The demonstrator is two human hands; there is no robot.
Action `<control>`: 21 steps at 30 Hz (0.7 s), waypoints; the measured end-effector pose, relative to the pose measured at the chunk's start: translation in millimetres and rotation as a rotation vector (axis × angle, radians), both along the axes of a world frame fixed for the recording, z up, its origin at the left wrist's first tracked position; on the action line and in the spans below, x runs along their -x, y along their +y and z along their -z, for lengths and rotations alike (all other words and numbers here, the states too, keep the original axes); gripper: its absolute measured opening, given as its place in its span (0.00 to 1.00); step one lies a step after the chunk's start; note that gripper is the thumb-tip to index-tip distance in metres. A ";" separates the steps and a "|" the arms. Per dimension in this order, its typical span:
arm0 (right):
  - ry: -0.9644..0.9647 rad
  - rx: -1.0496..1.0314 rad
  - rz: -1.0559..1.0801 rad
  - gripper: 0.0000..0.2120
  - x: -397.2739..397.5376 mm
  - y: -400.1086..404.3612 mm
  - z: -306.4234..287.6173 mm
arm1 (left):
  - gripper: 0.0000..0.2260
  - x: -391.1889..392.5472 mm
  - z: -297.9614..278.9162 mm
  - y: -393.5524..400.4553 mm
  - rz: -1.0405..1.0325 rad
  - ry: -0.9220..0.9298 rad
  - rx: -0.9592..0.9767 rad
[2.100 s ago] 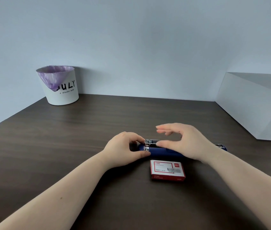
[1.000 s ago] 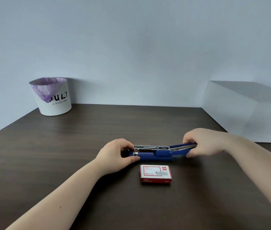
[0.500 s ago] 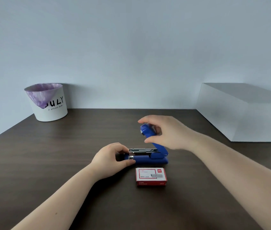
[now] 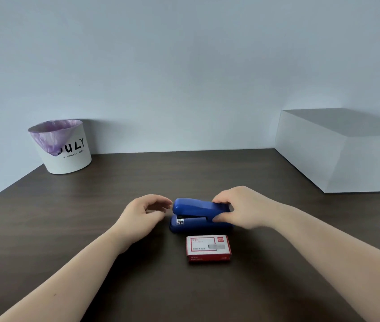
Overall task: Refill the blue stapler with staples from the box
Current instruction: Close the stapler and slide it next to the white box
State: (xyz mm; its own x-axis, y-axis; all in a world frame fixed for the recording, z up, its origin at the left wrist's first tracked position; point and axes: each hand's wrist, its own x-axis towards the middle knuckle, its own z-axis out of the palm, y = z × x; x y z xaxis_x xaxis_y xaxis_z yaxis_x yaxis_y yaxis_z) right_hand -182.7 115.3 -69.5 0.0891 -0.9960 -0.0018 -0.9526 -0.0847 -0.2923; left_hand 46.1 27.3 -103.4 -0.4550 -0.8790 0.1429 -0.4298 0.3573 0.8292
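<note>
The right hand (image 4: 242,209) is clamping the blue stapler (image 4: 199,216), lying lengthwise left-right, at its right end; the left hand (image 4: 143,213) is hovering loosely spread just left; the box (image 4: 208,248) is lying just nearer.

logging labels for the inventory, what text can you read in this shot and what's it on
"ULY": large black letters on the white bin; a purple liner covers whatever comes before them.
"A STYLISH BIRD", roughly: small line below on the bin, barely legible.
Staple box: red logo and printed lines, too small and blurred to read.
</note>
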 end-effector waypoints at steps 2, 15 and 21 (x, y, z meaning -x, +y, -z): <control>0.017 0.028 0.010 0.12 0.0 -2.3 -0.7 | 0.09 6.3 0.7 -6.2 -0.118 -0.061 0.070; 0.006 0.197 0.209 0.13 53.9 -31.6 13.3 | 0.10 86.5 4.7 -59.0 -0.186 -0.348 0.310; -0.024 0.367 0.448 0.12 114.5 -41.8 27.4 | 0.11 142.4 2.9 -86.4 -0.079 -0.474 0.363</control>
State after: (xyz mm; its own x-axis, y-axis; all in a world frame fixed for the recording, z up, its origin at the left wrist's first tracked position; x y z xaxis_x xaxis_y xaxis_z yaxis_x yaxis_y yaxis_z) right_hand -297.3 73.6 -96.9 -0.3457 -0.8714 0.3481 -0.9124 0.2255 -0.3416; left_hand -96.4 -59.1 -106.3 -0.4775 -0.8458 0.2382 -0.7598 0.5336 0.3716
